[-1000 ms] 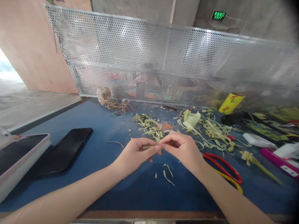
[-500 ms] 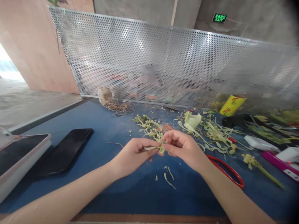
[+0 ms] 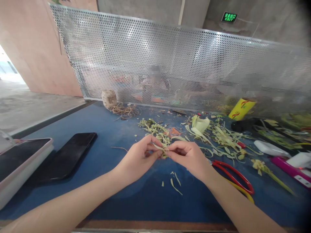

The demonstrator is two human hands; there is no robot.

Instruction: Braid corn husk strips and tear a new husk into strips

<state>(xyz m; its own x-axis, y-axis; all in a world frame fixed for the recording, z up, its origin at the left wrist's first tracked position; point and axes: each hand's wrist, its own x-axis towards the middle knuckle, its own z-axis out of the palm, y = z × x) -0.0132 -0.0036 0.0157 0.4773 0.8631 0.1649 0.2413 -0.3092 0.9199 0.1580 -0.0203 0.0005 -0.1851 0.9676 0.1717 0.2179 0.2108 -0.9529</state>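
Fingertips of both my hands meet over the middle of the table, pinching a pale green leaf-like strip (image 3: pixel 159 148). My left hand (image 3: pixel 139 158) is closed on its left part. My right hand (image 3: pixel 190 158) pinches the right part, thumb against fingers. Fingers partly hide the strip, including a small knotted-looking bit below it. Just beyond the fingertips lies a pile of knobbly green pieces (image 3: pixel 154 127). A few small green scraps (image 3: pixel 175 186) lie on the near side of my hands. By my right forearm rests a cutting tool with red and yellow handles (image 3: pixel 245 181).
On the left are a black phone (image 3: pixel 70 155) and a pink-edged case (image 3: pixel 29 168). A twine roll (image 3: pixel 109 98) stands at the back. Loose green strips (image 3: pixel 223 136), a yellow roll (image 3: pixel 242 108) and a purple object (image 3: pixel 289 168) lie right. A perforated metal screen (image 3: pixel 170 55) bounds the table.
My right hand has turned, its fingers now lower and pointing more toward my left hand. My left fingers have risen and curled more. The yellow handle has come into view.
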